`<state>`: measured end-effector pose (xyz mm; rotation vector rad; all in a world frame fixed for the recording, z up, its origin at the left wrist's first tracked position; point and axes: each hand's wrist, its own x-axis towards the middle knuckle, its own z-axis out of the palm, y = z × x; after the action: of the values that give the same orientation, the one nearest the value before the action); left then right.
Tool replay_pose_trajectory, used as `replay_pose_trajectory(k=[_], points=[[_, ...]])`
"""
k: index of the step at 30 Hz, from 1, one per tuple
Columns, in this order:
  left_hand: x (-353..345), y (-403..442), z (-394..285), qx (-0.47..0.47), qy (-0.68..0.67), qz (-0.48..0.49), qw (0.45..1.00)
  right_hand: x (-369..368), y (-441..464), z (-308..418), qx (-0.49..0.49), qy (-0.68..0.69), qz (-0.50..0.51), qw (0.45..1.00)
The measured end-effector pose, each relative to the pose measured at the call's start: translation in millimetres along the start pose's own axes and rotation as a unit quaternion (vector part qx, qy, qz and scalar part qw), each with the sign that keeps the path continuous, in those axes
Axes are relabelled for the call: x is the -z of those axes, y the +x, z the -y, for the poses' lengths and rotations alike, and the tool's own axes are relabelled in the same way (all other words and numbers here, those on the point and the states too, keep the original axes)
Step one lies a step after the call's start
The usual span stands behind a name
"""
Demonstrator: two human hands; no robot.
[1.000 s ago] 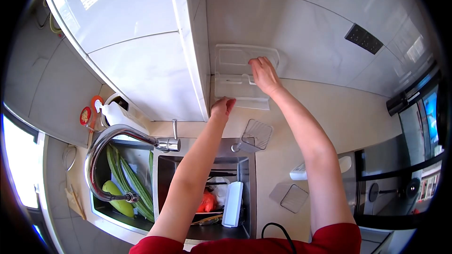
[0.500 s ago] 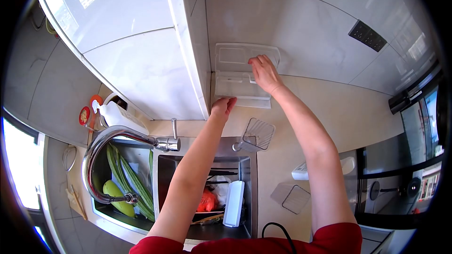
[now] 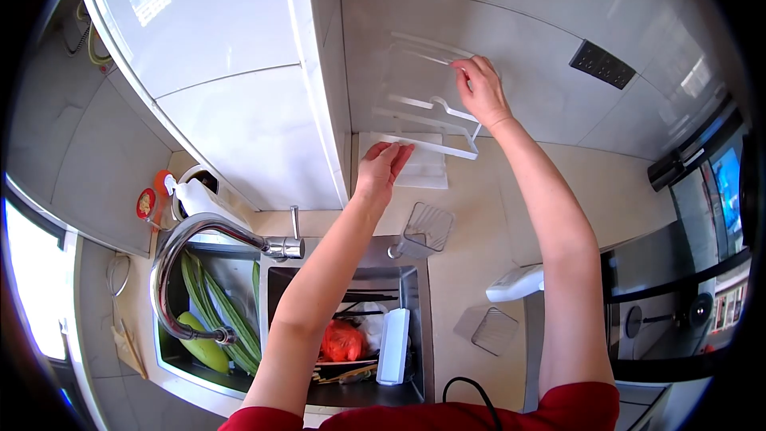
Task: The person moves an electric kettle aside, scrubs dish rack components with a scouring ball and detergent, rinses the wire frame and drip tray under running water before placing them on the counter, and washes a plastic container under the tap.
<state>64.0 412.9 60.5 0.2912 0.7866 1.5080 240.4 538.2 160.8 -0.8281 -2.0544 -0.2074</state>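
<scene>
A clear plastic rack (image 3: 435, 121) with white edges is held up off the counter in the corner, slightly tilted. My left hand (image 3: 384, 166) pinches its lower front edge. My right hand (image 3: 481, 89) grips its upper right part, fingers closed on the rim. Beneath the rack, a flat white piece (image 3: 423, 174) lies on the counter against the wall. Nearest to my left hand on the counter stands a clear ribbed container (image 3: 426, 231), just behind the right sink basin.
The left basin holds long green vegetables (image 3: 224, 311). A white tray (image 3: 393, 346) and red bag (image 3: 343, 341) are in the right basin (image 3: 421, 275). The faucet (image 3: 166, 271) arches at left. Another clear container (image 3: 494, 331) and a white bottle (image 3: 516, 283) lie right.
Both hands have lifted the clear rack off the counter and shifted it to the right. The flat white piece beneath it has come into view. The view has tilted slightly.
</scene>
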Motion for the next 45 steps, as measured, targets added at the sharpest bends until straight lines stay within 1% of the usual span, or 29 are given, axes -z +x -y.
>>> replay_pose_trajectory(k=[2, 3, 4, 8, 9, 10, 14, 19, 24, 29, 32, 34, 38, 40, 41, 42, 43, 44, 45], points=[[-5, -3, -1, 0.000, 0.010, -0.001, 1.000, 5, 0, 7, 0.008, 0.000, 0.007, 1.000], [0, 0, 2, 0.028, -0.016, -0.018, 0.999, 3, -3, 11, 0.020, 0.019, 0.017, 0.999], [6, 3, 6, 0.057, -0.041, -0.035, 0.997, 0, -7, 15, 0.029, 0.037, 0.028, 0.998], [42, 21, 29, 0.068, -0.052, -0.062, 0.994, -22, -29, 25, 0.039, 0.057, 0.068, 0.995], [51, 26, 33, 0.076, -0.052, -0.077, 0.993, -29, -35, 25, 0.058, 0.061, 0.056, 0.995], [60, 31, 37, 0.084, -0.052, -0.094, 0.991, -36, -40, 24, 0.057, 0.063, 0.057, 0.995], [84, 47, 47, 0.070, -0.053, -0.091, 0.992, -57, -52, 19, 0.035, 0.080, 0.087, 0.992], [99, 63, 56, 0.074, -0.061, -0.123, 0.988, -76, -59, 11, 0.016, 0.105, 0.100, 0.989], [109, 73, 62, 0.076, -0.064, -0.119, 0.988, -88, -63, 10, 0.022, 0.114, 0.116, 0.986], [115, 82, 68, 0.086, -0.056, -0.112, 0.988, -88, -68, 6, 0.033, 0.108, 0.124, 0.986], [120, 89, 72, 0.095, -0.066, -0.110, 0.987, -82, -71, 8, 0.011, 0.125, 0.142, 0.982], [116, 91, 72, 0.077, -0.051, -0.117, 0.989, -78, -72, 10, -0.017, 0.109, 0.186, 0.976], [111, 88, 73, 0.067, -0.060, -0.111, 0.990, -74, -73, 9, 0.000, 0.120, 0.176, 0.977], [108, 87, 73, 0.067, -0.028, -0.102, 0.992, -63, -72, 18, -0.003, 0.067, 0.115, 0.991], [105, 87, 75, 0.067, -0.028, -0.102, 0.992, -64, -72, 15, -0.003, 0.067, 0.115, 0.991], [104, 86, 78, 0.048, 0.013, -0.153, 0.987, -67, -76, 8, -0.082, 0.021, 0.016, 0.996], [108, 89, 84, 0.030, 0.053, -0.203, 0.977, -71, -83, -1, -0.160, -0.025, -0.082, 0.983], [114, 91, 88, 0.032, 0.054, -0.202, 0.977, -74, -93, -9, -0.251, -0.081, -0.073, 0.962], [130, 101, 100, -0.022, 0.238, -0.233, 0.943, -80, -108, -20, -0.339, -0.136, -0.063, 0.929]])
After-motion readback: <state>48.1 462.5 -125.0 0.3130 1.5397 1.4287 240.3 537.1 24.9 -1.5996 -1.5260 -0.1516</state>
